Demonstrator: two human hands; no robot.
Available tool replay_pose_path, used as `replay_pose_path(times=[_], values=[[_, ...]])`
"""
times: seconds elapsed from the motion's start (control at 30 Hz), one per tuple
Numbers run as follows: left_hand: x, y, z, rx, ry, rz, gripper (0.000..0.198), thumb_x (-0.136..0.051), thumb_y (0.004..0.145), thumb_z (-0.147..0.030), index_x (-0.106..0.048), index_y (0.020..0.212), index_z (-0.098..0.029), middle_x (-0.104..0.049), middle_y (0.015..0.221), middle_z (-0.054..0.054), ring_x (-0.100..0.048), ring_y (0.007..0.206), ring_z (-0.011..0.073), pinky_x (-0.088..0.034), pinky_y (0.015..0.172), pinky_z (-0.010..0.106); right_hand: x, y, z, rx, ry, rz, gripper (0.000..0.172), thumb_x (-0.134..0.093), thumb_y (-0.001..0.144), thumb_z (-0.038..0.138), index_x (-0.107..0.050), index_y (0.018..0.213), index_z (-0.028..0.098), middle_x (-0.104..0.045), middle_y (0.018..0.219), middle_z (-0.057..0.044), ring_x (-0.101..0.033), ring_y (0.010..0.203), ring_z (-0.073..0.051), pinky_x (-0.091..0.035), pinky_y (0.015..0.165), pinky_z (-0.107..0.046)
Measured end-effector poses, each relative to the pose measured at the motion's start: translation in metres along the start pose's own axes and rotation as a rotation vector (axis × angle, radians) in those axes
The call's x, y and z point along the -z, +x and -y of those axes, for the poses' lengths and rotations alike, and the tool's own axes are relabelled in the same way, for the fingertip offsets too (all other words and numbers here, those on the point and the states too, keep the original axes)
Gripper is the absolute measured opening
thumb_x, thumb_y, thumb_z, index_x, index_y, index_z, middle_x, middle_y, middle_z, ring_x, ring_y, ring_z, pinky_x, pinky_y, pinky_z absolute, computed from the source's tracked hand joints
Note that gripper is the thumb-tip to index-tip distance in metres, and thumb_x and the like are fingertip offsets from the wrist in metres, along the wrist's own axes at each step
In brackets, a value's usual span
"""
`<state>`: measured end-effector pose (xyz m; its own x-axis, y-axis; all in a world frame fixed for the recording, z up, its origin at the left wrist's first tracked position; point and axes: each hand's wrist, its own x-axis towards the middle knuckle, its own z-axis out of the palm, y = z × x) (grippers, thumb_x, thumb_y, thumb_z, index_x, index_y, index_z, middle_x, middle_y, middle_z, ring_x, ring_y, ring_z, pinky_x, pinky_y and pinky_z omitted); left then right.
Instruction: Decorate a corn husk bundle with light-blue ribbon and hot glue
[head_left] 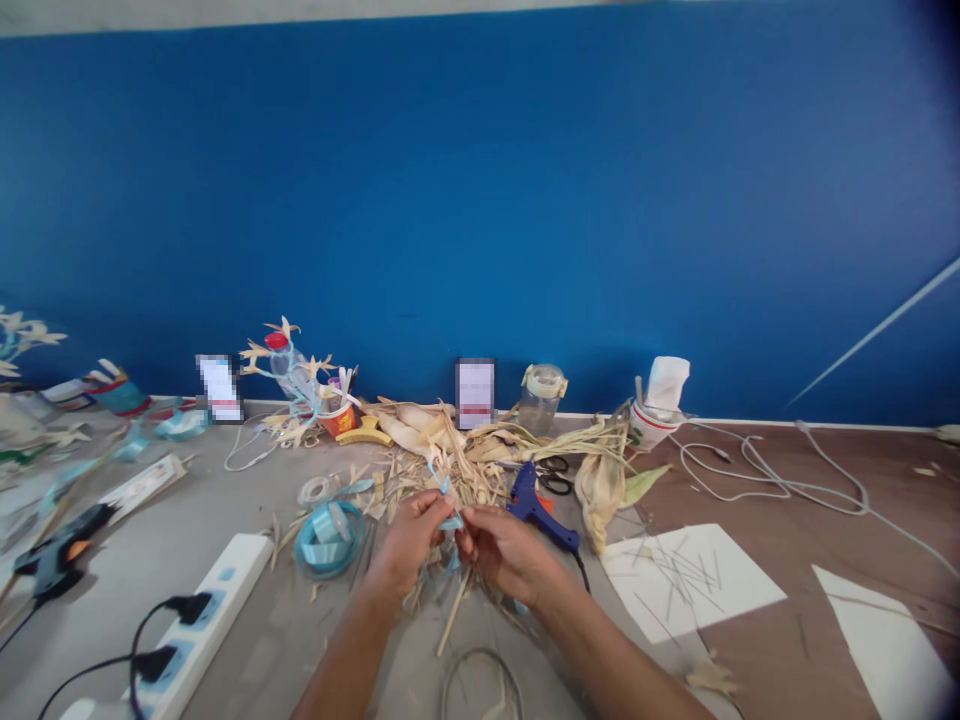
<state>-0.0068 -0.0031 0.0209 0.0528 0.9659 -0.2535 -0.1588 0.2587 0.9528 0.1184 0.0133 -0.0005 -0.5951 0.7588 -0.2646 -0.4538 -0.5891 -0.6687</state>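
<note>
Both my hands meet at the middle of the table over a heap of dried corn husks (442, 455). My left hand (409, 545) pinches a strip of light blue ribbon (444, 490) that curls up between the fingers. My right hand (504, 550) is closed on the other end of the same ribbon, along with a thin husk stick pointing down toward me. A roll of light blue ribbon (328, 537) lies just left of my left hand. A blue glue gun (534, 507) rests just right of my right hand.
A white power strip (196, 625) with black plugs lies at the front left, and a black glue gun (56, 558) further left. Scissors (555, 478), a glass jar (541, 398) and cups stand by the blue wall. White paper sheets (686, 580) and cables (780, 475) cover the right.
</note>
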Motion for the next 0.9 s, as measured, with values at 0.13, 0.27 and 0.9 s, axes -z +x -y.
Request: replay_pose_path(times=[0.13,0.27,0.9], values=[[0.001,0.001,0.002,0.002,-0.018,-0.013,0.03,-0.061,0.068,-0.043,-0.053,0.057,-0.017,-0.057,0.047,-0.001,-0.054,0.043,0.0125,-0.04,0.047,0.024,0.0,0.001,-0.001,0.011,-0.032,-0.018,0.026,-0.072,0.059,0.033,-0.056,0.054,0.014,-0.052,0.042,0.003,-0.04,0.041,-0.007,-0.029,0.049,-0.022],[0.005,0.004,0.007,0.001,0.017,-0.072,0.027,-0.063,0.067,-0.042,-0.058,0.061,-0.015,-0.059,0.057,0.0,-0.055,0.051,0.0112,-0.041,0.051,0.022,0.0,0.001,-0.001,0.068,-0.111,-0.065,0.027,-0.072,0.058,0.033,-0.054,0.052,0.015,-0.051,0.041,0.004,-0.04,0.042,-0.007,-0.027,0.049,-0.022],[0.001,0.005,0.008,-0.023,-0.171,-0.098,0.024,-0.065,0.066,-0.039,-0.059,0.062,-0.016,-0.059,0.051,-0.002,-0.054,0.045,0.0102,-0.041,0.045,0.02,0.01,0.0,0.002,0.012,0.077,-0.023,0.03,-0.067,0.067,0.041,-0.062,0.071,0.012,-0.061,0.057,-0.001,-0.051,0.049,-0.009,-0.039,0.055,-0.023]])
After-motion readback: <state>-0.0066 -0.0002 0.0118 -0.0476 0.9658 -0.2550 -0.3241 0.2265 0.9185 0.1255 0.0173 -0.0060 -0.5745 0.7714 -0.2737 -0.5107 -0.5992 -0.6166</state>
